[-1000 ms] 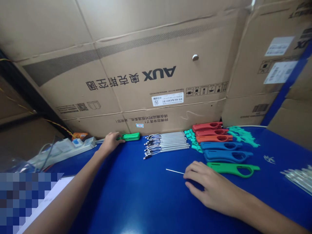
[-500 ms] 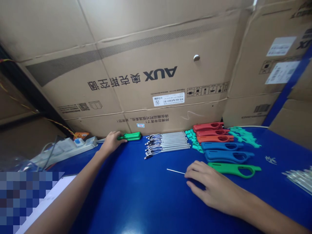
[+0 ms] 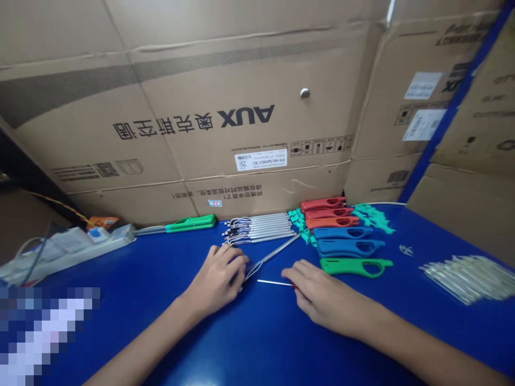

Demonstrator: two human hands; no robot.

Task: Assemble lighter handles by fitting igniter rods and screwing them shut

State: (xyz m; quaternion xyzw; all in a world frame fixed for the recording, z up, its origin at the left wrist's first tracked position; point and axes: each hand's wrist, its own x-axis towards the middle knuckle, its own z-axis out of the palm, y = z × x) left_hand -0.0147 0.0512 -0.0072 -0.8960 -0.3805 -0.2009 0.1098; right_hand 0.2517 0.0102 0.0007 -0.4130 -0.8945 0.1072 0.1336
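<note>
My left hand is closed on the wires at the near end of a silver metal tube. That tube slants away to the right, just in front of the row of similar wired silver tubes. In my right hand is a thin screwdriver; its bare shaft points left toward my left hand, and a bit of red shows at the fingers. Most of its handle is hidden by the hand. A green lighter handle shell lies just beyond my right hand.
Blue shells and red shells are stacked behind the green one, with small teal parts around them. Clear tubes lie right. A green long-necked lighter and a power strip sit back left; cardboard stands behind.
My left hand has let go of the green lighter at the back left and moved right and nearer, taking a wired silver tube. My right hand still holds the screwdriver. The view has shifted right.
</note>
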